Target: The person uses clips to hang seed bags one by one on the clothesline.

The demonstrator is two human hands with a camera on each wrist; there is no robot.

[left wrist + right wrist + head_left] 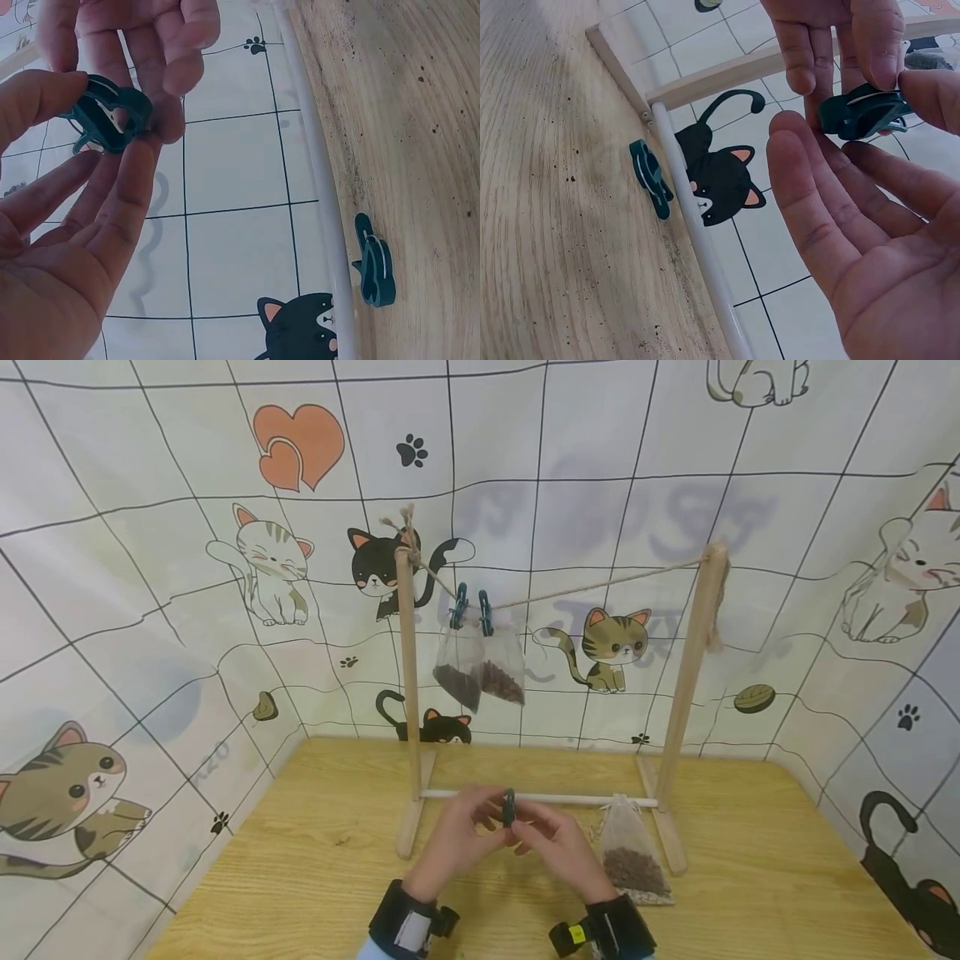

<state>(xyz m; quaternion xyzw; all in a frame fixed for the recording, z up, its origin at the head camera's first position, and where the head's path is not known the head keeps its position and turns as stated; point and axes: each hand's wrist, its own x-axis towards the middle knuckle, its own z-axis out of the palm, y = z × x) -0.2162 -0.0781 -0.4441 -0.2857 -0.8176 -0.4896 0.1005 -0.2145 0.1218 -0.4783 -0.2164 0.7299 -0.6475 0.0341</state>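
A dark green clothespin [112, 112] is held up between both hands in front of the rack. My left hand [455, 835] pinches it between thumb and fingers. From the other side, my right hand [551, 842] has its thumb and index finger on the same clothespin, pinching its end, as the right wrist view shows. A second green clothespin [651, 178] lies on the table beside the rack's white crossbar [705, 232]. Right of my right hand lies a sheer drawstring bag [632, 843] with brown bits at its bottom.
The wooden rack has a left post [408, 677] and a right post [688, 685], with a twine line [600, 585] sagging between them. Two more sheer bags, a left one [457, 672] and a right one [504, 664], hang from it by green clothespins. A cat-print backdrop [495, 435] surrounds the table [300, 877].
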